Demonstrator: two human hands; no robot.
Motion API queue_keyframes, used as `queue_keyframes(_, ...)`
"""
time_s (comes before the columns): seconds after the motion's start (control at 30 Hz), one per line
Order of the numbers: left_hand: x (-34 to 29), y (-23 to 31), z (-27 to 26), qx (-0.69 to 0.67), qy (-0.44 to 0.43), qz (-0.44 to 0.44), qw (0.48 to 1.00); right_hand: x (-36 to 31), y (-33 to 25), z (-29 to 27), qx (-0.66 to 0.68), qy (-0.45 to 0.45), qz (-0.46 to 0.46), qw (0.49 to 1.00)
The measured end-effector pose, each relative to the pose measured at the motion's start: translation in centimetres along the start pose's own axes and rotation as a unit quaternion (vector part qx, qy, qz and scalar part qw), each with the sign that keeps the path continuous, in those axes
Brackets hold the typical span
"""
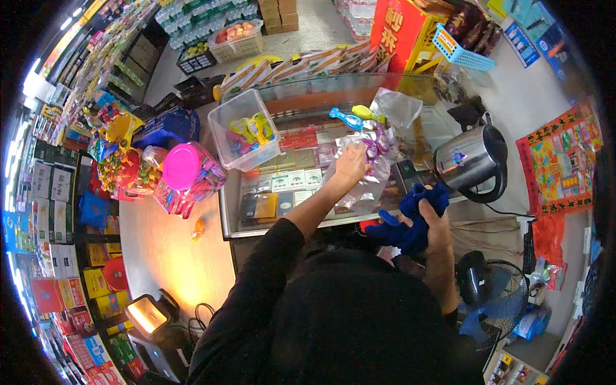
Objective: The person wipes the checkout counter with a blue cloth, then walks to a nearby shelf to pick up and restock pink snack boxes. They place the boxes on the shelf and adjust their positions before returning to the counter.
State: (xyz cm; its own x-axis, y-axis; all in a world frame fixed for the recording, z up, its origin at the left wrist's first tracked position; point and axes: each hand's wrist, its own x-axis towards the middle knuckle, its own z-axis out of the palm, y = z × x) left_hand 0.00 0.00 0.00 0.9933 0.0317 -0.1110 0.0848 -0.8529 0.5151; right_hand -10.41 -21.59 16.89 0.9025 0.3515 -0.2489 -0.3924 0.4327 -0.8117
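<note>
My left hand (351, 163) reaches over the glass counter, its fingers curled at a purple plastic thing (370, 151) on a clear plastic bag (375, 186). More purple pieces lie beside it. Just beyond are a blue piece (346, 119) and a yellow-green piece (368, 114), each with a rounded head and a narrower handle. Near the counter's front edge my right hand (436, 224) is closed round a bunched dark blue cloth (414, 224). To the left, a clear plastic box (218, 122) holds several similar yellow, pink and blue pieces.
A steel kettle (471, 157) stands right of the bag on the glass counter (292, 221). A pink-lidded jar (181, 165) and colourful sweets (119, 163) sit on the wooden side table (151, 237). A fan (504, 292) is at lower right, a lit lamp (149, 314) at lower left.
</note>
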Motion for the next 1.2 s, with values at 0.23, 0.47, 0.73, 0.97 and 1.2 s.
queue_keyframes(0.23, 0.0, -2.5, -4.9, -0.518, -0.117, -0.062, 0.845, 0.3, 0.0, 0.1, -0.036, 0.079, 0.006, 0.996)
queue_keyframes(0.47, -9.1, -1.0, -11.0, -0.847, -0.075, -0.023, 0.526, 3.6, 2.1, 5.5, -0.389, -0.048, -0.278, 0.877)
queue_keyframes(0.73, -17.1, 3.7, -12.7, -0.865, 0.060, -0.114, 0.484, 8.7, 8.9, 13.2, -0.518, -0.087, -0.470, 0.709)
queue_keyframes(0.97, -19.0, 0.8, -9.5, -0.805, 0.146, -0.051, 0.572, 9.6, 8.9, 17.3, -0.455, -0.029, -0.239, 0.857)
queue_keyframes(1.2, -19.9, 0.7, -11.7, -0.748, 0.159, -0.058, 0.642, 11.7, 9.5, 15.4, -0.321, -0.008, -0.261, 0.910)
